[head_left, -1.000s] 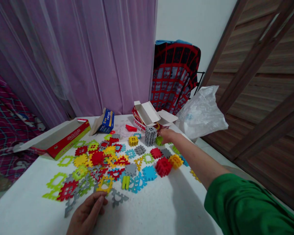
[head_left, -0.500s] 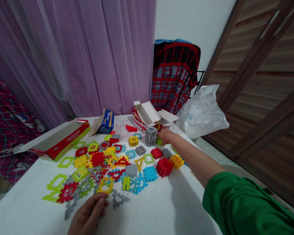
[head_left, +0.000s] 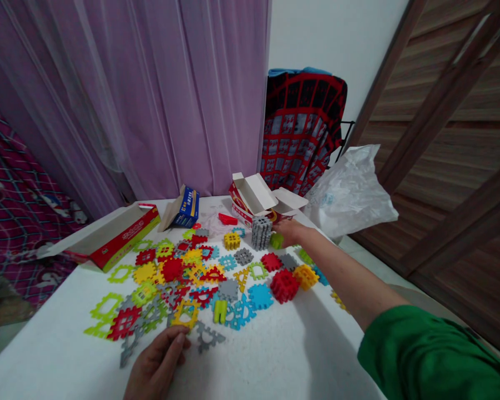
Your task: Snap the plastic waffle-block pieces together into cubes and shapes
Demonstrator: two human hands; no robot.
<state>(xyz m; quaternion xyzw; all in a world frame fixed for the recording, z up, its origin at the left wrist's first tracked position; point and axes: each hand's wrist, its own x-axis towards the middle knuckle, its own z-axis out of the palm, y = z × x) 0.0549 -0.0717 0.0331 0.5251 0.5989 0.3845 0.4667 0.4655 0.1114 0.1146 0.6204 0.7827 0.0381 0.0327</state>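
Observation:
Many flat, notched plastic pieces in several colours lie over the white table (head_left: 266, 355). At the front edge of the pile, my left hand (head_left: 160, 358) has thumb and fingers pressed together at the near edge of a yellow square frame (head_left: 185, 315). My right hand (head_left: 289, 232) reaches to the back, just right of a tall gray stack (head_left: 261, 233). A green piece (head_left: 276, 240) is at its fingers, which are partly hidden. A red stack (head_left: 284, 285) and an orange stack (head_left: 305, 276) stand nearer, below my right forearm.
An open red and green box (head_left: 127, 233) lies at the left, a blue box (head_left: 187, 206) at the back. Behind the gray stack is an open red and white box (head_left: 252, 197). A white plastic bag (head_left: 350, 191) hangs by the right edge.
The whole view has shifted slightly, with the table's things further right. The green piece by my right hand shows more clearly beside the gray stack. My left hand stays at the yellow frame.

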